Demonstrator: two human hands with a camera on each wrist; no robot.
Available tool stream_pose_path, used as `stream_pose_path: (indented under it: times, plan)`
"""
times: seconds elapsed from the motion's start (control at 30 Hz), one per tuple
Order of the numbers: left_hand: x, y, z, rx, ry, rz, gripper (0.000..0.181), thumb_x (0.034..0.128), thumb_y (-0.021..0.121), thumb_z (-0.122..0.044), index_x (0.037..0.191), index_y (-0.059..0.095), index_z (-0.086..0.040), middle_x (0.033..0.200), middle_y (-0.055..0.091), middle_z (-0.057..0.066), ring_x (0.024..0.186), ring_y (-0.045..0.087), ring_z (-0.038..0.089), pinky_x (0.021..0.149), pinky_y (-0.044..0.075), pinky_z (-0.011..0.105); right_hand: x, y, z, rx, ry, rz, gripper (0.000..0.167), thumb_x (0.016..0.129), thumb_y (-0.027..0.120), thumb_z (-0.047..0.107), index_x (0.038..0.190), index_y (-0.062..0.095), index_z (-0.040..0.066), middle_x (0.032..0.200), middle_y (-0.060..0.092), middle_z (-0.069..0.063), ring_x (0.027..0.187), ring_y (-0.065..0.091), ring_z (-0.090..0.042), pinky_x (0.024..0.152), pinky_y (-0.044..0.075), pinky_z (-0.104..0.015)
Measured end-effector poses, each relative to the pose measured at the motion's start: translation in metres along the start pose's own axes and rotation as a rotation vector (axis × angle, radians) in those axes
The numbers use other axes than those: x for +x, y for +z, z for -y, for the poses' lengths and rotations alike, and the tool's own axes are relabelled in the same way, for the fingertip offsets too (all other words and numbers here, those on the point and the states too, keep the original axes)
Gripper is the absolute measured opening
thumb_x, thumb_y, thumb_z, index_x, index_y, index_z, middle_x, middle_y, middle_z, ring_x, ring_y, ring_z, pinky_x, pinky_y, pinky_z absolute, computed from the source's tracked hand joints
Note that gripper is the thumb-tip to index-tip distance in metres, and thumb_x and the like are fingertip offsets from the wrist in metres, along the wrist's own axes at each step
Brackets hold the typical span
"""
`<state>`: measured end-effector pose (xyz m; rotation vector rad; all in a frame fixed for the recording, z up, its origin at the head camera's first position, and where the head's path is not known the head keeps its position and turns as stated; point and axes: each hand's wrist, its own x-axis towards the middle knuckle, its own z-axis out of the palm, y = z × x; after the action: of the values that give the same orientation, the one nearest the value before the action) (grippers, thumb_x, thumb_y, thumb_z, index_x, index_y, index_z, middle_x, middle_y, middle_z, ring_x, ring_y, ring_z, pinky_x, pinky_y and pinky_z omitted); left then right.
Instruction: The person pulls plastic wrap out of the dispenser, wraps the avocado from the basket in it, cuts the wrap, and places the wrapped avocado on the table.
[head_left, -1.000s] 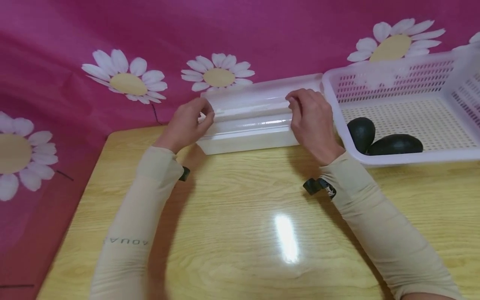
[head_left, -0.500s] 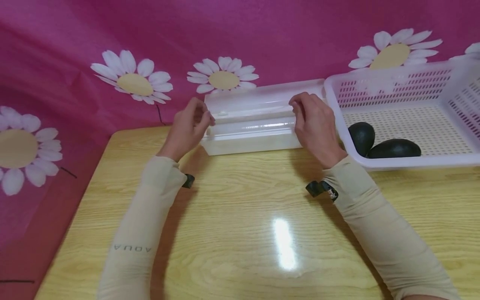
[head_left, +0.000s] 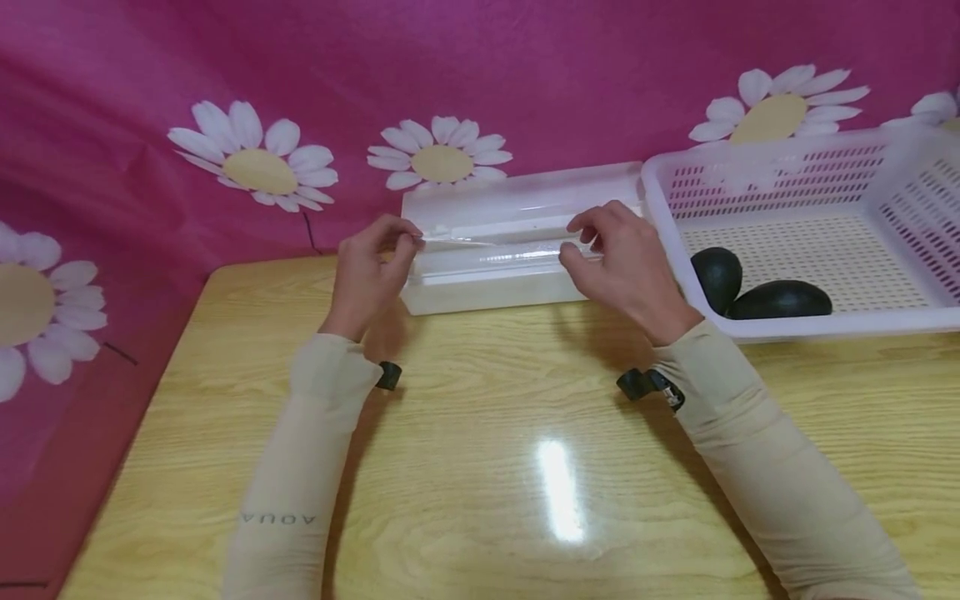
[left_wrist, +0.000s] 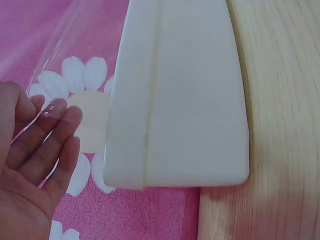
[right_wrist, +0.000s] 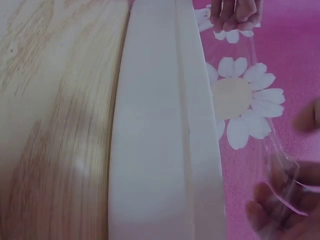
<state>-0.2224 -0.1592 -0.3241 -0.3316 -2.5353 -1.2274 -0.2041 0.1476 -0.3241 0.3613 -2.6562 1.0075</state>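
Note:
A long white box (head_left: 491, 292) stands with its lid up at the back of the table, a shiny clear roll (head_left: 517, 254) lying inside. My left hand (head_left: 375, 267) pinches an edge of clear film (left_wrist: 60, 37) between thumb and index finger at the box's left end; the left wrist view shows the other fingers behind the film. Over the right end of the box is my right hand (head_left: 626, 267), thumb and index finger apart. In the right wrist view, the film (right_wrist: 275, 150) hangs across this hand's relaxed fingers (right_wrist: 265, 207).
A white perforated basket (head_left: 847, 321) stands to the right of the box, with two dark green oval things (head_left: 783, 300) in its near left corner. Behind the wooden table (head_left: 465, 433) hangs a pink cloth (head_left: 562, 67) with daisies.
My right thumb and index finger have parted, and the right hand has moved slightly down. A film edge now stretches from my left fingertips towards the right over the box.

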Motion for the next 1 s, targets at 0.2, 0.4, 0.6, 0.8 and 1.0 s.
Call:
stream_pose_path:
  times: [0.2,0.4,0.6,0.8,1.0]
  plan:
    - [-0.006,0.004,-0.001,-0.042,-0.077,-0.060,0.020,0.1038,0.056,-0.019,0.106,0.074,-0.010,0.107,0.077,0.007,0.106,0.072,0.019,0.097,0.058,0.034,-0.002,-0.001,-0.002,-0.160,-0.114,0.173,0.033,0.093,0.074,0.025,0.115,0.071,0.001,0.105,0.069,-0.019,0.095,0.065,-0.034,0.085,0.054,-0.047]
    - [-0.008,0.008,-0.003,-0.079,-0.027,-0.132,0.018,0.1013,0.059,-0.015,0.101,0.075,-0.006,0.099,0.079,0.011,0.097,0.076,0.022,0.088,0.055,0.023,-0.004,-0.007,0.000,-0.252,-0.185,0.121,0.014,0.094,0.065,-0.001,0.104,0.075,-0.003,0.099,0.073,-0.022,0.093,0.067,-0.037,0.083,0.057,-0.049]
    - [-0.006,0.011,-0.006,-0.097,-0.001,-0.156,0.016,0.0998,0.061,-0.013,0.100,0.074,-0.004,0.098,0.079,0.011,0.096,0.076,0.022,0.088,0.056,0.021,-0.007,-0.022,0.004,-0.308,-0.084,0.074,0.019,0.094,0.063,-0.001,0.109,0.075,-0.002,0.104,0.071,-0.025,0.095,0.066,-0.039,0.082,0.058,-0.055]
    - [-0.006,0.012,-0.009,-0.146,-0.041,-0.160,0.016,0.0991,0.062,-0.014,0.100,0.076,-0.006,0.099,0.079,0.011,0.081,0.067,0.012,0.069,0.046,0.017,-0.003,-0.034,-0.003,-0.351,-0.082,0.062,0.020,0.096,0.061,0.000,0.109,0.077,-0.004,0.103,0.076,-0.027,0.089,0.071,-0.043,0.078,0.057,-0.057]
    - [-0.008,0.010,-0.008,-0.241,-0.084,-0.111,0.013,0.0991,0.063,-0.013,0.100,0.073,-0.005,0.096,0.080,0.010,0.078,0.069,0.004,0.073,0.052,0.017,-0.001,-0.042,-0.008,-0.333,-0.075,0.064,0.021,0.096,0.062,0.002,0.109,0.078,-0.003,0.099,0.077,-0.025,0.080,0.070,-0.042,0.070,0.052,-0.053]
